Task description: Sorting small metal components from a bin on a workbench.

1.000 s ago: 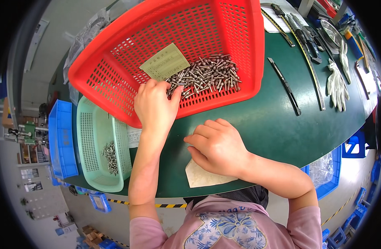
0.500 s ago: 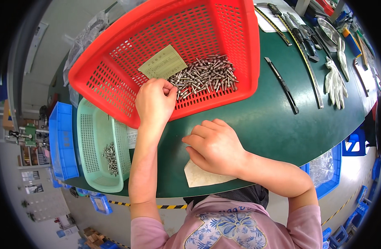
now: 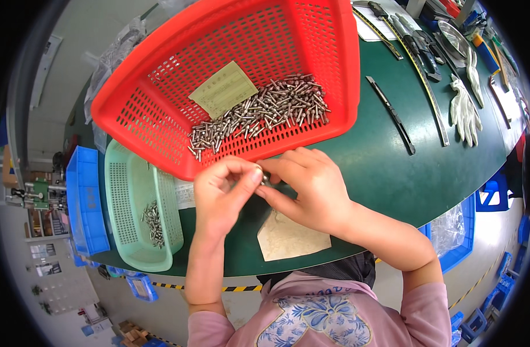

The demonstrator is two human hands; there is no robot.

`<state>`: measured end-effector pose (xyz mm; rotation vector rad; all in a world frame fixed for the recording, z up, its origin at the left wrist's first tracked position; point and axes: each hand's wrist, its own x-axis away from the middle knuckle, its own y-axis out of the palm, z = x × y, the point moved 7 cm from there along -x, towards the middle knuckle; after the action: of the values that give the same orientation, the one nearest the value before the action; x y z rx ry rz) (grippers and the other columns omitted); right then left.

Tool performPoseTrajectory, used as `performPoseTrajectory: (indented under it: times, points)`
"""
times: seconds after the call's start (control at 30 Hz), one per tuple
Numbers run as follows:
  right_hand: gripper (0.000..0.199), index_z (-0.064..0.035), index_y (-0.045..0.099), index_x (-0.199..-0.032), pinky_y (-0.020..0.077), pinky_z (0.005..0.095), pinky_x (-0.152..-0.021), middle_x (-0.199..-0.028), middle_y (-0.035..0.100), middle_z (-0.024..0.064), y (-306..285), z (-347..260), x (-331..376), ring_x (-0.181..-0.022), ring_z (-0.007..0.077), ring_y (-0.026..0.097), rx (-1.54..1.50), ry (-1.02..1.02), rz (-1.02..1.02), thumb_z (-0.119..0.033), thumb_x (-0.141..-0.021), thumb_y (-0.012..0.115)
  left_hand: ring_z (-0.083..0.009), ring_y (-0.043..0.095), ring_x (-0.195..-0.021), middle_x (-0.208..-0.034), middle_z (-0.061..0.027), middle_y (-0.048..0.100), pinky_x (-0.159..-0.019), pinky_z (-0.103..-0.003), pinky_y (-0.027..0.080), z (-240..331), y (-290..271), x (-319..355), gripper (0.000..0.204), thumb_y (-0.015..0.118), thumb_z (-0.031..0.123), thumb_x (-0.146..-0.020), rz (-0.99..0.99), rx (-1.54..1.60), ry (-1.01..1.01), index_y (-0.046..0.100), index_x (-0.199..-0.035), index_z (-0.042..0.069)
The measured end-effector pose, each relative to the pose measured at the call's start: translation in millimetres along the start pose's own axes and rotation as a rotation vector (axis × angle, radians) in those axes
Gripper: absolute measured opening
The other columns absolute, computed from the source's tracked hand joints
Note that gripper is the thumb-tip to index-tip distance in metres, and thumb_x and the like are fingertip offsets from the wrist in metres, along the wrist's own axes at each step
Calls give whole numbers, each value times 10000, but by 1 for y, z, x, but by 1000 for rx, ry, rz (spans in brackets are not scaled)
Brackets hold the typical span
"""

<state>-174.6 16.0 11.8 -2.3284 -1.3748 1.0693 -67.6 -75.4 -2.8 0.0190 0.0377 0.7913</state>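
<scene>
My left hand (image 3: 221, 191) and my right hand (image 3: 314, 185) meet in front of the red basket. Fingertips of both pinch a small metal screw (image 3: 265, 178), mostly hidden by the fingers. A loose pile of silvery screws (image 3: 262, 110) lies inside the red perforated basket (image 3: 143, 147), with a yellowish paper card (image 3: 223, 89) against the pile's left part. To the left, a pale green basket (image 3: 172, 222) holds a smaller heap of screws (image 3: 153, 224). Under my right wrist, a cream-coloured cloth or paper piece (image 3: 291, 238) rests on the green table (image 3: 386, 191).
A blue bin (image 3: 87, 202) stands left of the green basket. On the table's right lie a black cutter knife (image 3: 392, 115), a steel ruler (image 3: 430, 98), and white gloves (image 3: 466, 115). Another blue bin (image 3: 467, 231) with clear plastic sits beyond the right edge.
My left hand has come out of the red basket, down toward my right hand. My right hand has risen off the cream piece, and their fingertips now meet around a screw.
</scene>
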Motion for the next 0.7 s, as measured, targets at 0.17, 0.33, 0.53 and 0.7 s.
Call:
performPoseTrajectory:
  times: [0.17,0.33,0.53,0.7]
  points:
    - [145,-45,648,-767,440,396,-556,-628,588,82,13,6,3,-602,273,576,-269,90,-128,-184,-757,686,-110,593,-751,-849,-81,628,-678,-230,482,-4,-4,14,73,655,5,-832,22,-9,49,630,-884,-41]
    - [143,-41,645,-743,434,409,-522,-606,579,100,15,9,4,-574,290,569,-262,90,-155,-177,-757,684,-106,588,-750,-847,-80,629,-671,-222,474,-9,-5,17,71,656,6,-832,75,58,48,636,-882,-40]
    - [159,-33,610,-710,432,423,-533,-618,577,116,10,8,1,-599,313,569,-227,126,-198,-170,-778,652,-107,583,-762,-857,-79,628,-677,-228,473,-4,-4,10,60,641,14,-841,64,-25,36,644,-866,-41]
    - [126,-4,649,-840,442,371,-552,-675,606,121,6,11,1,-583,269,581,-112,103,-158,-122,-797,656,-221,579,-738,-780,-77,597,-689,-325,470,11,-19,-28,88,674,74,-777,250,-1004,292,690,-851,29]
